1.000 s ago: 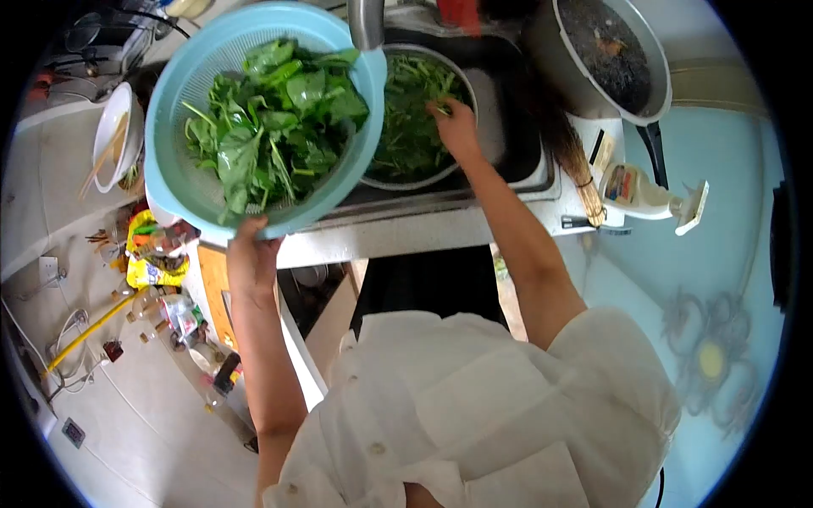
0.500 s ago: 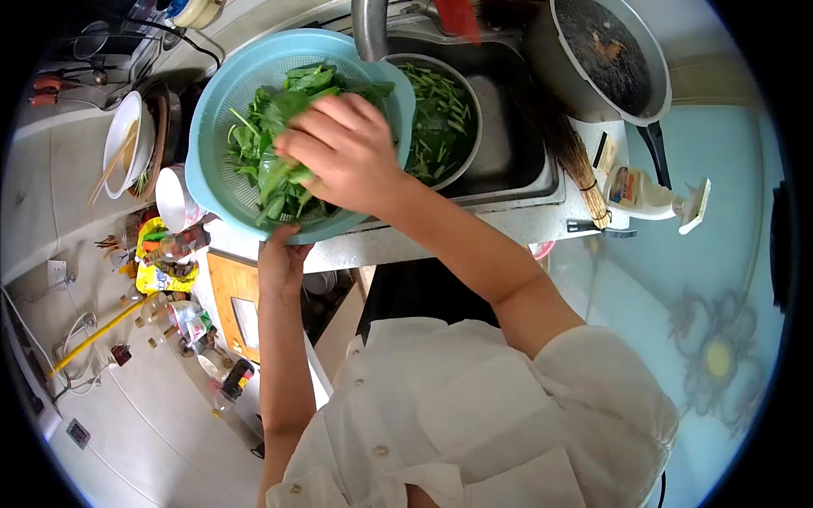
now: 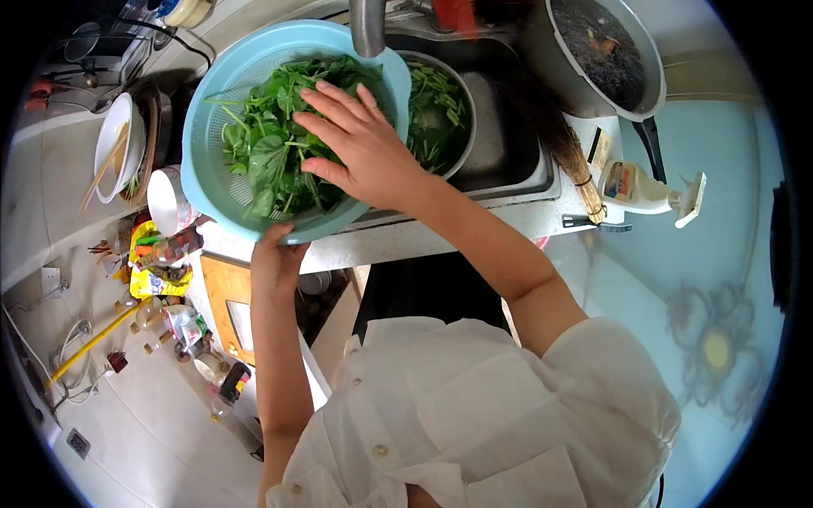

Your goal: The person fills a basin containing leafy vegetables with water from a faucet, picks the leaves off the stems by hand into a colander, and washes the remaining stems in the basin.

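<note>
A light blue colander [image 3: 201, 152] full of leafy greens [image 3: 267, 152] is tilted over the sink's left part. My left hand [image 3: 278, 258] grips its near rim from below. On top of the leaves rests my right hand [image 3: 351, 140], fingers spread and pointing up and left. Right of the colander, partly covered by it, a round metal pan [image 3: 471, 127] in the sink holds water with cut green stems and leaves [image 3: 436, 106]. The metal faucet [image 3: 367, 27] hangs over the colander's far right edge.
A large pot [image 3: 550, 63] with dark contents, a straw brush [image 3: 580, 173] and a spray bottle [image 3: 637, 188] stand right of the sink [image 3: 542, 182]. To the left are a white bowl with chopsticks [image 3: 110, 152], a white cup [image 3: 169, 203], a wooden board [image 3: 222, 292] and several bottles.
My right hand has moved from the pan to the colander, and its fingers have spread on the leaves. The colander, held by my left hand, has shifted slightly right since the first frame.
</note>
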### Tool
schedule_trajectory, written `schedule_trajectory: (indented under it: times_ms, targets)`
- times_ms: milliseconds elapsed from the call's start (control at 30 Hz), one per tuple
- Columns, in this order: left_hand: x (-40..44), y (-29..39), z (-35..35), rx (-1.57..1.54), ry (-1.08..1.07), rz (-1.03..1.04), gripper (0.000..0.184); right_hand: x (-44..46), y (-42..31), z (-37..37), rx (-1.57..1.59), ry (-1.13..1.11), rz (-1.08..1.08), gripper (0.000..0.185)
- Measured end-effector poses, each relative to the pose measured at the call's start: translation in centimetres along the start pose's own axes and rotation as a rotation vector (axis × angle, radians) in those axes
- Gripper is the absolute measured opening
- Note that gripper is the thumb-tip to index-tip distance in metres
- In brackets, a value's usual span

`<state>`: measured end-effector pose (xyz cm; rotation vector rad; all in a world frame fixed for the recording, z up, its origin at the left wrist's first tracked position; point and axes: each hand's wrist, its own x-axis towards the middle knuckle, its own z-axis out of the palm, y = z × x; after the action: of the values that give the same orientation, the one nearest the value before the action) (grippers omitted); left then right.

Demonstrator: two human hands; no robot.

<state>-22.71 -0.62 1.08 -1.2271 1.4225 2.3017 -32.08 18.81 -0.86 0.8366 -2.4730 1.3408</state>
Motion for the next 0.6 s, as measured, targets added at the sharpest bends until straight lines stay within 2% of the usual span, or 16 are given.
schedule_trajectory:
  times_ms: [33,67,133,200,267,333,367,433,467,533,600]
  targets:
    - [0.1,0.2,-0.1,0.011,0.008,0.011,0.031,0.3,-1.1,-1.8,0.028,0.172,-0.050,0.035]
    - [-0.1,0.3,-0.4,0.027,0.023,0.017,0.030,-0.4,-0.5,-2.3,0.032,0.167,-0.043,0.035]
    - [-0.2,0.9,-0.4,0.039,0.043,0.030,0.028,-1.7,1.8,-3.3,0.193,0.400,0.067,0.031]
    - [-0.5,1.5,-0.5,0.060,0.044,0.045,0.027,-3.4,6.3,-3.0,0.059,0.405,0.323,0.036]
    - [-1.1,1.8,-0.5,0.067,0.055,0.081,0.024,-6.4,12.9,-0.6,-0.251,0.101,0.505,0.033]
    - [-1.5,2.3,0.0,0.056,0.079,0.080,0.024,-6.2,14.3,-1.2,-0.337,-0.761,0.924,0.030]
    - [-2.0,2.5,0.6,0.059,0.065,0.109,0.023,-6.9,14.5,-0.3,-0.331,-0.766,0.931,0.030]
    - [-2.0,2.8,0.0,0.058,0.057,0.100,0.024,-7.7,14.8,2.6,-0.455,-0.947,0.739,0.031]
    - [-1.9,3.0,-0.3,0.052,0.048,0.096,0.025,-7.7,14.8,3.5,-0.457,-0.942,0.742,0.031]
    - [-1.7,3.1,-0.6,0.049,0.051,0.105,0.026,-7.7,13.2,4.5,-0.223,-0.748,0.541,0.035]
    - [-1.7,3.2,-0.7,0.044,0.056,0.145,0.026,-6.3,11.4,3.3,-0.149,-0.702,0.603,0.038]
